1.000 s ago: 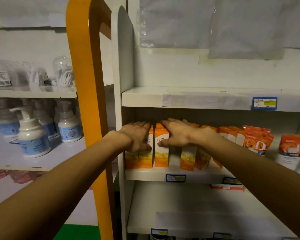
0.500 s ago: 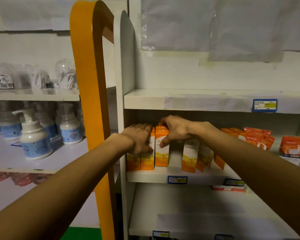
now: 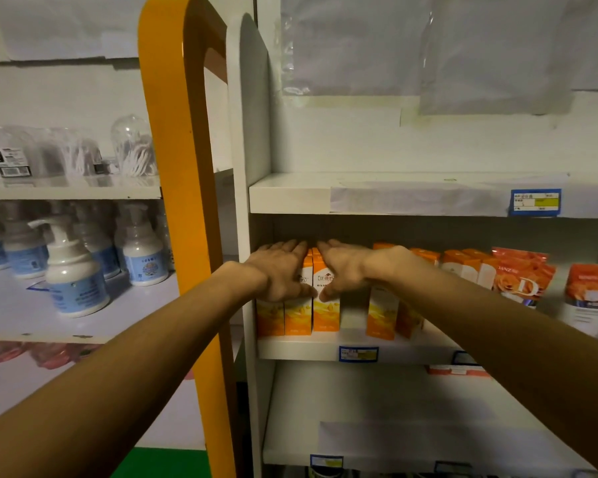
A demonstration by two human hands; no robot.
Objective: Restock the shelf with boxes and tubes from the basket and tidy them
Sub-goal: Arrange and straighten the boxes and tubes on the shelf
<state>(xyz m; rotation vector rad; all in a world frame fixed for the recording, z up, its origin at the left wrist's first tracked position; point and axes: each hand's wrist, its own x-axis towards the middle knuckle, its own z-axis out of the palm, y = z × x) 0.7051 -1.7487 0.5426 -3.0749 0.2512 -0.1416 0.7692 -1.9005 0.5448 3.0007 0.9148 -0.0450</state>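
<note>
Three upright orange-and-white boxes [image 3: 325, 312] stand packed together at the left end of the middle shelf [image 3: 297, 350]. My left hand [image 3: 280, 270] lies flat, fingers together, over the two leftmost boxes. My right hand [image 3: 342, 267] lies flat against the third box from its right side. Both palms press on the boxes without gripping them. Right of a gap stand two more orange boxes [image 3: 382, 313], slightly tilted. No basket is in view.
More orange boxes [image 3: 463, 267] and orange tubes [image 3: 522, 277] fill the shelf further right. An orange post [image 3: 183, 188] and a white side panel [image 3: 247, 132] bound the shelf on the left. Pump bottles [image 3: 73, 270] stand on the neighbouring unit. The shelves above and below hold little.
My right hand let go of the third box's top and flattened against it. The three left boxes now stand flush together. My left hand stayed on the left boxes.
</note>
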